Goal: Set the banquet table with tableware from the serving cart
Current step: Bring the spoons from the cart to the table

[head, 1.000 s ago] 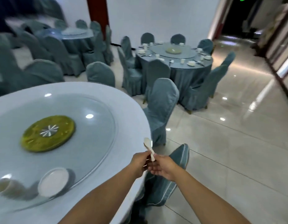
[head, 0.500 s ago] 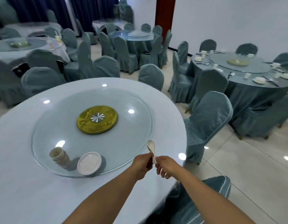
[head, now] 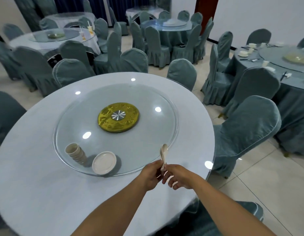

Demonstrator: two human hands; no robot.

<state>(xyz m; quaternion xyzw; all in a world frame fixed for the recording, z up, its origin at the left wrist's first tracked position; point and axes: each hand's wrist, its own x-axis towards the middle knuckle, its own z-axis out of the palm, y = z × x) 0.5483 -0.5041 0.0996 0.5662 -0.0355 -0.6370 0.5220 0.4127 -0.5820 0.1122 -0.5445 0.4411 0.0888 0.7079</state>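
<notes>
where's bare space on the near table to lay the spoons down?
The tablecloth ring outside the glass turntable is bare, as is most of the glass around the gold hub. Only its near-left edge is crowded: stacked cups beside a plate stack.

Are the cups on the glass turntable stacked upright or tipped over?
Tipped. The cups lie nested on their side on the turntable, open mouth facing up-left, beside the plates.
</notes>
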